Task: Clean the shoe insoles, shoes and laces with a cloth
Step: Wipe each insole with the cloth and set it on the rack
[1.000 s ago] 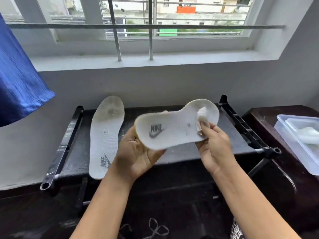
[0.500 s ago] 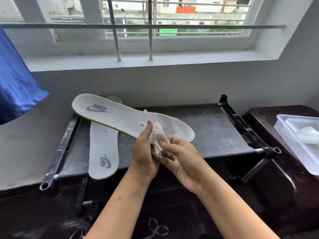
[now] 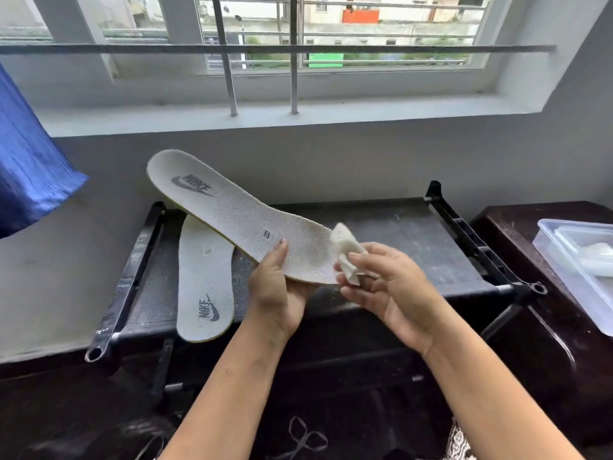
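Clear plastic tub (image 3: 564, 280) at far right, on the dark wooden table (image 3: 530, 327). Pale, translucent contents (image 3: 597, 257); can't tell what they are. Cut off by the frame edge.

Held insole (image 3: 232, 210): off-white woven mesh top, grey printed logo at the heel, yellow-green foam edge below. Tilted, heel raised up-left past the rack's left rail, toe end down-right. Left hand (image 3: 275, 293) grips the toe end, thumb flat on top, fingers curled underneath. Right hand (image 3: 388, 290) pinches a wadded white cloth (image 3: 346, 257) between thumb and fingertips; the cloth touches the insole's toe edge.

Second insole (image 3: 204, 277): same mesh and logo. Lies flat on the rack (image 3: 398, 234), heel nearest me, slightly over the front bar, far end hidden under the held one. Rack is black tube frame with a dusty dark fabric shelf.

Shiny pleated blue fabric (image 3: 26, 167) hangs at left. Metal window bars (image 3: 225, 61) behind.
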Demonstrator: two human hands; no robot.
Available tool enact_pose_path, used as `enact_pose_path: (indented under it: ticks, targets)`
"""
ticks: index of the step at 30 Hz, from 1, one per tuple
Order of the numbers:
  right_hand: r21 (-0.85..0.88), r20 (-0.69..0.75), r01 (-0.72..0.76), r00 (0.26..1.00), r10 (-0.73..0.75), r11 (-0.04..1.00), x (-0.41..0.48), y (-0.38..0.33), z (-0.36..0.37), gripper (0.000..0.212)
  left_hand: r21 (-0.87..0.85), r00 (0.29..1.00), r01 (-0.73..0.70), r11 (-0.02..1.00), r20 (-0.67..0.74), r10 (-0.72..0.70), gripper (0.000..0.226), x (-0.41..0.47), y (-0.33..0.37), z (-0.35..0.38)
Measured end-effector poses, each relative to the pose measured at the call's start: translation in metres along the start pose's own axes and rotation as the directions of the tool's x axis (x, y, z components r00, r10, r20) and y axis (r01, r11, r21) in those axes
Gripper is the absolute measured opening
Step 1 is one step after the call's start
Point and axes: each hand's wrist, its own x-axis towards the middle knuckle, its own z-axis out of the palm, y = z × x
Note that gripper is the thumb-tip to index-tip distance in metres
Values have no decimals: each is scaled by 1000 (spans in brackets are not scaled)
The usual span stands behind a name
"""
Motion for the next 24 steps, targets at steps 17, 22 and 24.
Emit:
enact_pose_path:
  ticks: [17,22,24]
  targets:
    - [-972,-186,6,596,-781,236,52,16,-53,29,-148,1000,0,989,19,3,27,-4,5,-1]
    - [-900,-16,413,298,-954,144,24,-2,4,22,-74,998,54,996,37,-52,40,0,-5,1]
    - [-843,232,538,391,-891,16,21,20,24,30,-59,996,69,996,61,-65,40,-1,-7,1]
